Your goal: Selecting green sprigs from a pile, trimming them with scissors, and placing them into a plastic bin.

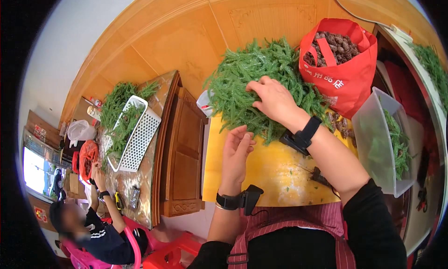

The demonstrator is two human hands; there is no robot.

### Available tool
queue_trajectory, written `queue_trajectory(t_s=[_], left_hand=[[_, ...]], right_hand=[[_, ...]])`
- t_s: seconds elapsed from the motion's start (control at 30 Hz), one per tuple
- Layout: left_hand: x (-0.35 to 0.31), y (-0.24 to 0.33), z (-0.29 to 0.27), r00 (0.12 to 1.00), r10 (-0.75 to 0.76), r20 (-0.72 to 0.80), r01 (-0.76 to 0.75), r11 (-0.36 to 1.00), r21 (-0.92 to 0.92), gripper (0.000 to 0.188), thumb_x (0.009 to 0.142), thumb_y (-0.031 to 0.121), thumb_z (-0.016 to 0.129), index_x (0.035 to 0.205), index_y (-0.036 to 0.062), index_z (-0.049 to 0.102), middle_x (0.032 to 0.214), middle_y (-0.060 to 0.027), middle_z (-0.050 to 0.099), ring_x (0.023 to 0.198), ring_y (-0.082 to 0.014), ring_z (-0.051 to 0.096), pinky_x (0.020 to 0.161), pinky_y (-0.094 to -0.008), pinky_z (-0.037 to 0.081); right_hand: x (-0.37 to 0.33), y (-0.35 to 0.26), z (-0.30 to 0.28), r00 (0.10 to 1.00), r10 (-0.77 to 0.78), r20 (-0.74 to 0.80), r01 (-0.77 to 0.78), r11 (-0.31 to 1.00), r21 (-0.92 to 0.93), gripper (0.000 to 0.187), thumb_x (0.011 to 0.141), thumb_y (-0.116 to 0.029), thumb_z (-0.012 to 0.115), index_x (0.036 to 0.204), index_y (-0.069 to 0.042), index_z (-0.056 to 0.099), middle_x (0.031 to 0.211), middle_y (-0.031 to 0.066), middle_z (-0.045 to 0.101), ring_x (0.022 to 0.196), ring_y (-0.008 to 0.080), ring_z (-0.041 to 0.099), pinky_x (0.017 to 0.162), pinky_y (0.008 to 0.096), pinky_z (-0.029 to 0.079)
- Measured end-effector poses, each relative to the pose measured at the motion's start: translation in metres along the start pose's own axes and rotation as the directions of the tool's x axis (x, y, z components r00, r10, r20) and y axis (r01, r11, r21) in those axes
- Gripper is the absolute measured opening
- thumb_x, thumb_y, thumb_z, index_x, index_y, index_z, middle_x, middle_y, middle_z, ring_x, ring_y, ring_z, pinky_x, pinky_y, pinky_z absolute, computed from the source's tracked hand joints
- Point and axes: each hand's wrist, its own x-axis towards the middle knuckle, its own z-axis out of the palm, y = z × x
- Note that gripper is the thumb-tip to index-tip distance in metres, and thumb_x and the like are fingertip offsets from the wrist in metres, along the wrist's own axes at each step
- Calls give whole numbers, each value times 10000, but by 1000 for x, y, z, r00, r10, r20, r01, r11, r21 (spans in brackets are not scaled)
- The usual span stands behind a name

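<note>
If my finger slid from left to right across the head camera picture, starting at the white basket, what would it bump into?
White basket → brown wooden cabinet → left hand → right hand → big red bag → clear plastic bin.

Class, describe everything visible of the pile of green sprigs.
The pile of green sprigs is a tangled heap, needle-leaved and plastic-looking, with whitish flecks. It lies over the far part of the yellow table, left of the red bag. The right hand touches its top; the left hand is at its near edge, contact unclear.
</note>
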Motion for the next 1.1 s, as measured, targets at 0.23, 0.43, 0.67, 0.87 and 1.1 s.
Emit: queue_trajectory(t_s=[0.23,0.43,0.67,0.87,1.1], left_hand=[[6,-4,4,1000,-5,-20,5,1000,1,291,897,180,510,1159,69,450,1025,-35,525,854,-97,516,722,-240,418],[13,4,6,978,-159,133,194,928,-317,427,895,333,499,1208,58,404,1116,-68,514,992,-170,525,779,-276,445],[2,-3,25,902,-128,412,249,935,-253,424,916,276,468,1255,48,355,1105,-90,521,997,-214,545,803,-348,488],[-8,-9,36,908,-129,399,214,961,-177,304,929,147,423,1216,52,388,1045,-94,541,996,-238,551,828,-375,482],[-19,-19,53,910,-185,372,266,947,-178,295,913,60,430,1205,55,394,1040,-88,542,983,-227,556,819,-372,486]], right_hand=[[-13,8,-32,1000,-16,3,14,931,364,141,716,-33,620,846,-61,572,682,37,543,596,152,521,548,280,416],[-68,0,-57,991,27,131,-103,779,618,103,729,-5,606,815,-20,553,796,32,588,709,88,524,601,222,414],[-121,-7,-73,997,-66,-50,81,916,393,135,648,38,603,752,-39,563,905,95,615,824,267,575,723,328,456],[-140,-3,-84,995,-85,-56,100,906,412,123,708,-36,638,789,-41,546,925,54,606,858,193,559,763,302,437],[-159,11,-70,902,377,209,-375,447,812,220,846,-95,551,1032,-36,450,917,-4,460,797,58,465,728,212,395]])
